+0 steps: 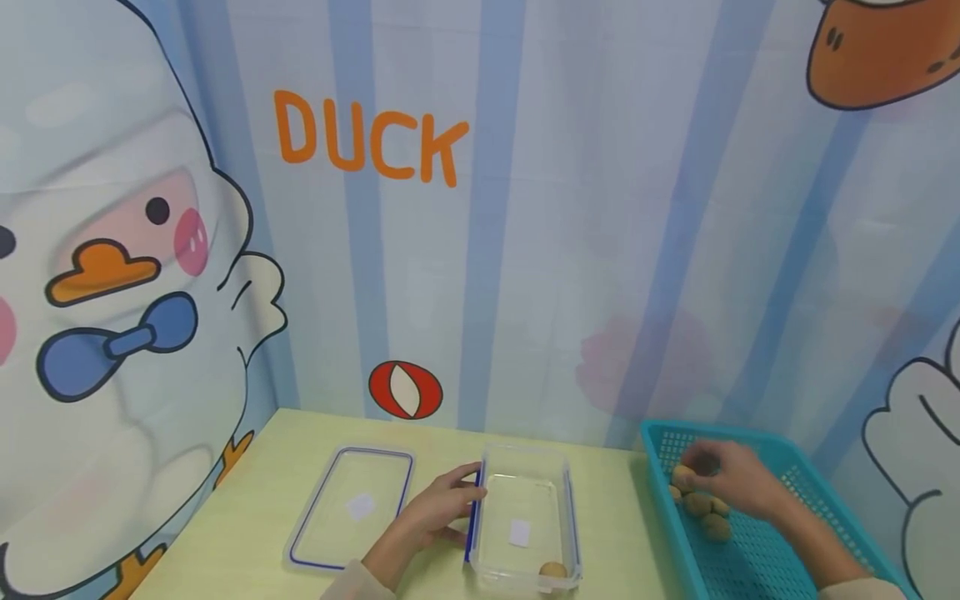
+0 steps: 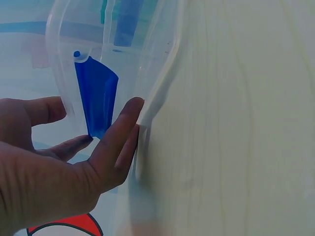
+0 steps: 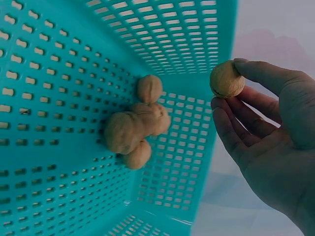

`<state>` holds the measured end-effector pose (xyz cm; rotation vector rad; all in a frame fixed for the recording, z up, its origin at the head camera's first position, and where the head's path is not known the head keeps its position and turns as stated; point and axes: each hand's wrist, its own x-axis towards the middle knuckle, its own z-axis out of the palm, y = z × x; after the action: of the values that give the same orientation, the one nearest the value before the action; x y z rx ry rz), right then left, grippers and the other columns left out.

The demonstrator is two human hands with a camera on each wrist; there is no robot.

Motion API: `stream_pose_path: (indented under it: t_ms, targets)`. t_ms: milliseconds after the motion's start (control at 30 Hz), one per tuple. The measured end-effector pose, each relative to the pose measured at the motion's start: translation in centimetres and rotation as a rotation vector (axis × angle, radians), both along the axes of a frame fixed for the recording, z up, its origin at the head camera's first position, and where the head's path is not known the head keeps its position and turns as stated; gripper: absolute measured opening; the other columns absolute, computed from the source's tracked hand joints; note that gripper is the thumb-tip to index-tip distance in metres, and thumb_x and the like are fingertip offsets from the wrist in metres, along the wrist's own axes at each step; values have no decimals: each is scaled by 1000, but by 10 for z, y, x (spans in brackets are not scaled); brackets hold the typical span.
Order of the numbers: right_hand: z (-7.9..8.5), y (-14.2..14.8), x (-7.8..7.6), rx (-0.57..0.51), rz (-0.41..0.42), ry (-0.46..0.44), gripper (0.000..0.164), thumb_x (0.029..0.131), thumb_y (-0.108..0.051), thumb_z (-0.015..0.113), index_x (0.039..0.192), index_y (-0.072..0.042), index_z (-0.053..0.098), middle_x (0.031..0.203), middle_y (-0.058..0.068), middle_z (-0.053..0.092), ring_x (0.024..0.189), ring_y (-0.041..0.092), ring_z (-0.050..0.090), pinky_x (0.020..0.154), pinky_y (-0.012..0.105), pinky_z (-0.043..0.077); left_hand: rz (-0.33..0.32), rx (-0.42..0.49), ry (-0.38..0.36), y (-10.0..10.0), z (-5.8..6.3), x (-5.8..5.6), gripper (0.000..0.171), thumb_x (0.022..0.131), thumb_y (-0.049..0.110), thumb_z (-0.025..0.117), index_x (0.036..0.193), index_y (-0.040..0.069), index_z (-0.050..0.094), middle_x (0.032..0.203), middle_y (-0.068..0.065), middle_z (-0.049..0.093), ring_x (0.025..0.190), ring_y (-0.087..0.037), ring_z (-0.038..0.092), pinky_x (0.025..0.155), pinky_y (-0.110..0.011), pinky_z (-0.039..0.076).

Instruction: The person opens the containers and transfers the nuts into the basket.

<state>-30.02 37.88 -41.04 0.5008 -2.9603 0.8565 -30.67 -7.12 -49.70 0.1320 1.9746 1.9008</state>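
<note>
In the head view, my left hand (image 1: 442, 504) rests against the left side of a transparent plastic box (image 1: 521, 508) with blue side clips. Its fingers are spread and fairly straight; the left wrist view shows them around a blue clip (image 2: 98, 96), with fingertips at the box's wall and rim. A single walnut (image 1: 553, 570) lies in the box's near right corner. Over a turquoise basket (image 1: 780, 446), my right hand (image 1: 731, 475) pinches another walnut (image 3: 227, 79) between thumb and fingers. Several more walnuts (image 3: 123, 132) lie clustered in the basket below it.
A transparent lid (image 1: 351, 508) with a blue seal lies flat on the pale yellow table (image 1: 615, 500), left of the box. The basket's tall perforated walls stand at the right. Behind the table hangs a striped curtain (image 1: 555, 208) with duck drawings.
</note>
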Motion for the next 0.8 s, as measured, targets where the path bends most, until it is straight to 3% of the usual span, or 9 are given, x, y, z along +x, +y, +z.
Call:
stream_pose_path:
  t_ms: [500, 800]
  targets:
    - [-25, 8, -6, -14, -70, -68, 22, 99, -27, 77, 111, -8, 75, 98, -1, 73, 92, 18, 67, 78, 43, 56, 12, -16, 2, 1, 1, -1, 64, 106, 18, 62, 164, 7, 37, 143, -20, 57, 123, -41, 64, 65, -41, 62]
    - [-27, 12, -6, -29, -77, -76, 32, 102, -28, 74, 120, -2, 73, 107, 5, 74, 98, 23, 68, 81, 47, 58, 16, -21, -15, 0, -2, -3, 64, 105, 20, 64, 163, 7, 39, 143, -20, 58, 125, -40, 64, 64, -39, 62]
